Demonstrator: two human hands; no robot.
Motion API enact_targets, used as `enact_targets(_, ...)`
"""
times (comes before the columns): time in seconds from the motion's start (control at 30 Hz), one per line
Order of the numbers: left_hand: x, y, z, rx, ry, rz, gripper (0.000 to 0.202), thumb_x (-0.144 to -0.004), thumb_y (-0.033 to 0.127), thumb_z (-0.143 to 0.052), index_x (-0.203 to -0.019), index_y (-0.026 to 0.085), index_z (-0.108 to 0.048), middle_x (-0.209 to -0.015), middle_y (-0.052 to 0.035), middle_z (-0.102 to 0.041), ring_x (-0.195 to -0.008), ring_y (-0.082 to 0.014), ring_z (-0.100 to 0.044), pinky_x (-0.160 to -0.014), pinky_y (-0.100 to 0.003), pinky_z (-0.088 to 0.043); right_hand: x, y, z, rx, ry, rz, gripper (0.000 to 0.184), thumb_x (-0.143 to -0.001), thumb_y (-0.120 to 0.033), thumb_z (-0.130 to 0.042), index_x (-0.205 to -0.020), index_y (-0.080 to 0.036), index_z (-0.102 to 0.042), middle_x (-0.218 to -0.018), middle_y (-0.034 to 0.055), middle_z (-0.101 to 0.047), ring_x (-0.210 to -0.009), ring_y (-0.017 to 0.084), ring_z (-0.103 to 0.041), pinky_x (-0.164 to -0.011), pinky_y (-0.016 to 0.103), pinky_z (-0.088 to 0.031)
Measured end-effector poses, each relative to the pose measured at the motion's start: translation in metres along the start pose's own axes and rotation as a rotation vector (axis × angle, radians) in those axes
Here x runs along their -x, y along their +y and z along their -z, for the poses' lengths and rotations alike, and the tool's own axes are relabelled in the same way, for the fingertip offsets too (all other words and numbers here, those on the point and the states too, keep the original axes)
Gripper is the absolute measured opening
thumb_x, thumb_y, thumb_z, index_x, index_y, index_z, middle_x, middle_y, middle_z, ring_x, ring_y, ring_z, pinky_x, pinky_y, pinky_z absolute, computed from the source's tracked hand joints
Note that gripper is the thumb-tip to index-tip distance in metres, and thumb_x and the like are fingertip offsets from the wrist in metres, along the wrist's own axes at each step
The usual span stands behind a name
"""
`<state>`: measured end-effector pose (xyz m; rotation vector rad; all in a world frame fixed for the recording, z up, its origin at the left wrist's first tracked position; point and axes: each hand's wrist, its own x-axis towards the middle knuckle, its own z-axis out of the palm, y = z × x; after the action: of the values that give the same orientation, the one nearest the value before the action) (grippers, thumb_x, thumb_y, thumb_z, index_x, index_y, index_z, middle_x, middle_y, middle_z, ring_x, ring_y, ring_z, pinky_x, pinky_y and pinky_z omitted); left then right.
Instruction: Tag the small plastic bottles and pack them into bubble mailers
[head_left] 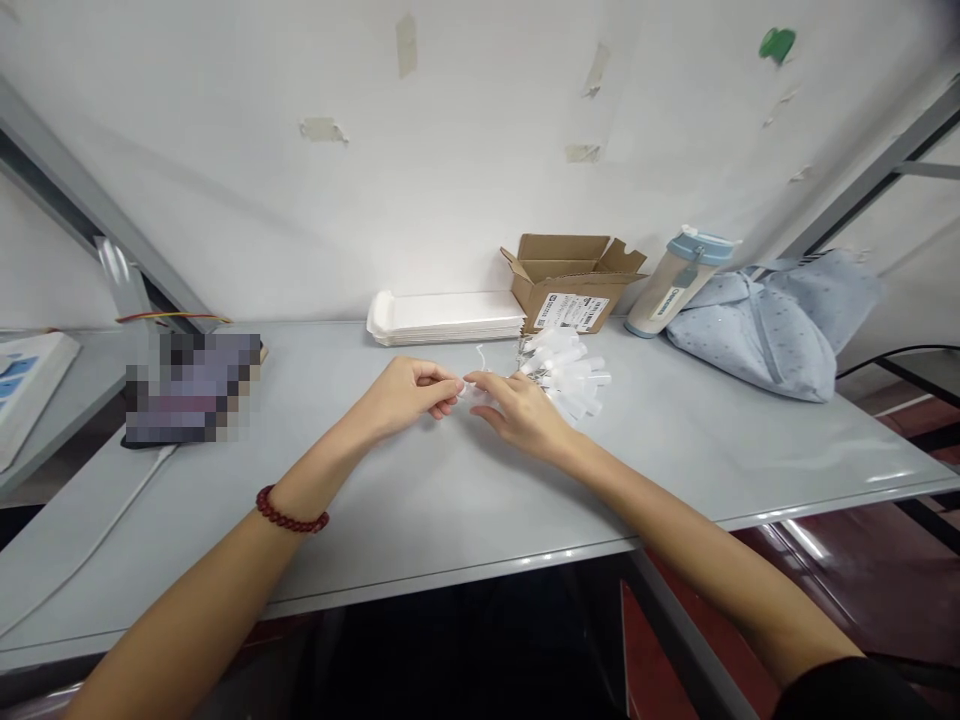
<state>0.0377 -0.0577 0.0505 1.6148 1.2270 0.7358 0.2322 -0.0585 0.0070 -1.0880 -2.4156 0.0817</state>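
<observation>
— What is spread out in front of me?

— You face a grey table (pixel 420 510) that runs up to a white wall. The biggest thing on it is the pale blue cloth bag (pixel 757 325), slumped toward the back right corner. Along the back edge, near the middle, you have a flat stack of white trays (pixel 446 317). Just to its right is an open cardboard box (pixel 571 285) with a printed label on its front. A tumbler (pixel 675 285) with a blue lid leans between the box and the bag. Toward the left edge lies a dark thing that is blurred out, and a white cable (pixel 90 545) runs from it to the front left corner.

— And my hands?

— They meet over the middle of the table, nearer the back edge than the front. Your left hand (pixel 409 395) is curled, thumb and forefinger pinched together. Your right hand (pixel 521 415) pinches from the other side, its fingertips touching those of the left. Just behind your right hand lies a pile of clear packets (pixel 570 375), in front of the box. You have a dark red bead bracelet (pixel 289 515) on your left wrist.

— What am I holding?

— You grip a small white piece (pixel 471 390) between both pinches; it is too small to say what it is. A thin white thread (pixel 480 355) curls up from it, toward the trays.
</observation>
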Motion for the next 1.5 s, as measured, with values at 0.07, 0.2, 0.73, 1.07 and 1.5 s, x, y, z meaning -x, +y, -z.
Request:
enact_targets(0.07, 0.0, -0.001, 0.001, -0.017, -0.005, -0.017, 0.021, -0.077, 0.037, -0.063, -0.077, 0.017, -0.07, -0.073, -0.0025, -0.067, -0.065, -0.0148, -0.061, -0.069, -0.03, -0.051, 0.0, 0.0, 0.0, -0.035, 0.01, -0.006, 0.035, -0.087, -0.017, -0.056, -0.121, -0.018, -0.047, -0.102, 0.011, -0.07, -0.088, 0.023, -0.066, -0.077, 0.035, -0.045)
enact_targets(0.2, 0.0, -0.001, 0.002, -0.048, -0.041, -0.091, 0.022, -0.079, 0.037, -0.06, -0.083, 0.018, -0.071, -0.077, -0.0022, -0.067, -0.076, -0.0165, -0.061, -0.073, -0.03, -0.051, 0.001, -0.001, 0.0, -0.129, 0.019, -0.052, 0.038, -0.088, -0.017, -0.054, -0.124, -0.017, -0.045, -0.103, 0.0121, -0.07, -0.096, 0.024, -0.066, -0.079, 0.035, -0.047)
enact_targets(0.73, -0.001, 0.0, 0.0, 0.066, 0.009, -0.06, 0.031, -0.079, 0.047, -0.061, -0.083, 0.016, -0.067, -0.085, -0.0055, -0.067, -0.073, -0.0167, -0.062, -0.064, -0.029, -0.053, 0.001, -0.008, 0.01, -0.506, 0.086, -0.164, 0.035, -0.086, -0.028, -0.054, -0.119, -0.02, -0.045, -0.079, -0.0002, -0.069, -0.073, 0.014, -0.061, -0.071, 0.028, -0.041)
enact_targets(1.07, 0.002, 0.003, 0.002, 0.019, -0.049, -0.147, 0.026, -0.081, 0.04, -0.058, -0.089, 0.018, -0.069, -0.098, -0.0058, -0.066, -0.081, -0.0169, -0.06, -0.065, -0.027, -0.05, 0.001, -0.012, 0.015, -0.768, 0.029, -0.286, 0.032, -0.087, -0.03, -0.053, -0.116, -0.018, -0.045, -0.074, -0.0001, -0.064, -0.064, 0.012, -0.056, -0.063, 0.027, -0.042)
enact_targets(1.5, 0.0, 0.0, 0.003, 0.061, -0.044, -0.102, 0.029, -0.08, 0.045, -0.06, -0.084, 0.018, -0.068, -0.083, -0.0041, -0.066, -0.076, -0.0162, -0.059, -0.066, -0.028, -0.049, -0.005, -0.012, 0.023, -1.209, -0.066, -0.48, 0.039, -0.079, -0.041, -0.063, -0.109, -0.02, -0.049, -0.076, 0.0019, -0.069, -0.051, 0.008, -0.045, -0.05, 0.024, -0.032)
